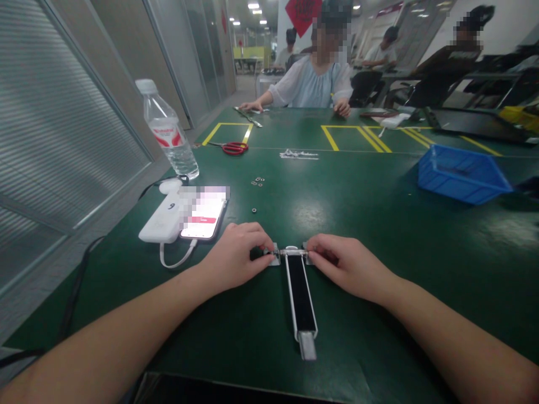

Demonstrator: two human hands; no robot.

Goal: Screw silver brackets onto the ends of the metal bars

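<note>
L hand (233, 258) & R hand (349, 266) are apart, fingertips clamped on opposite ends of a small metal hinge (291, 252). Fingers hide both its ends. It sits at the top of a black-inset alu rail (301, 297), flat on the green mat (379, 336). Just beside L hand: white power bank (166, 216) marked 9, phone (204, 213) w/ screen pixelated. Water bottle (166, 129) has red label, text unreadable.

Left hand (233, 259), right hand (349, 266) hide metal fitting (292, 252) ends; phone screen (204, 213) pixelated.
</note>
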